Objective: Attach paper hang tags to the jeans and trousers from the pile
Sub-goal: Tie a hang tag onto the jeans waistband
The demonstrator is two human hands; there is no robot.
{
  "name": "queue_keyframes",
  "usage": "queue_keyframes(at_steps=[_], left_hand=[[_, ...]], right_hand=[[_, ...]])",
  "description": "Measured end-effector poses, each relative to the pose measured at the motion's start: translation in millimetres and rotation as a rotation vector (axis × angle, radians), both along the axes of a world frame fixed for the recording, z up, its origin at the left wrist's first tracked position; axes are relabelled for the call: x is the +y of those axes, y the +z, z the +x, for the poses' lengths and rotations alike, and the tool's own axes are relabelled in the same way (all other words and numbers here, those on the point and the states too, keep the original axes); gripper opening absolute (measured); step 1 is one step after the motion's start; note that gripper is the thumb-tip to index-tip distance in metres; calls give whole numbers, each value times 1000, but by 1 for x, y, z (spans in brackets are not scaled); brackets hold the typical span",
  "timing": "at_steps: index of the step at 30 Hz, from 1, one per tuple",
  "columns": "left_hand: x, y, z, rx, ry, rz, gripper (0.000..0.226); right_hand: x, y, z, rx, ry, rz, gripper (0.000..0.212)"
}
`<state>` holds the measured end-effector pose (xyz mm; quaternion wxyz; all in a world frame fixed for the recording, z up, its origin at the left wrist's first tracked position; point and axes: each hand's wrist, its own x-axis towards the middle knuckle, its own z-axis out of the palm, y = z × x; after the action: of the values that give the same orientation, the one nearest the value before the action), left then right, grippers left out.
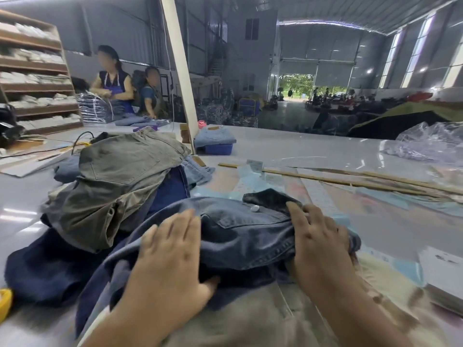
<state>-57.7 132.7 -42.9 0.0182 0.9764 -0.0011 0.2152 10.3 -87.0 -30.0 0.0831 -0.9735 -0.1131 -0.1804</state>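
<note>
Right hand's (318, 236) grip on blue jeans (245, 236) (fingertips hidden).

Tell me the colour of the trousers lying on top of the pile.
Olive-grey trousers, shown best in the head view.

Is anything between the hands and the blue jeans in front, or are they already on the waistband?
Nothing visible is in the way. The left hand lies flat on the blue jeans; the right hand rests on the waistband edge beside the metal button. The olive trousers lie apart, to the left.
</note>
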Motion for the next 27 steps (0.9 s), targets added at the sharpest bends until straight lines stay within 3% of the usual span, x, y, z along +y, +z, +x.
queue_keyframes(at_steps=[3, 7, 9, 12, 15, 21, 24, 27], left_hand=[[-21, -2, 7, 154, 18, 14, 147], [-41, -4, 8, 155, -43, 83, 151], [-45, -5, 9, 43, -106, 14, 127], [-37, -9, 14, -193, -250, -61, 61], [-28, 0, 14, -283, -316, -331, 23], [-30, 20, 12, -480, -381, -759, 16], [-26, 22, 10, -466, -421, -953, 16], [-17, 17, 4, -365, -375, -748, 20]], right_hand=[[-7, -2, -1, -113, 46, 134, 75], [-13, 11, 4, -303, 144, 207, 65], [-14, 17, 3, -358, 194, 195, 66], [-18, 20, 0, -429, 303, 125, 58], [-24, 20, -3, -454, 339, 143, 52], [-18, 32, -7, -664, 364, 266, 46], [-14, 35, -6, -783, 359, 425, 46], [-22, 21, -3, -791, 218, 416, 34]])
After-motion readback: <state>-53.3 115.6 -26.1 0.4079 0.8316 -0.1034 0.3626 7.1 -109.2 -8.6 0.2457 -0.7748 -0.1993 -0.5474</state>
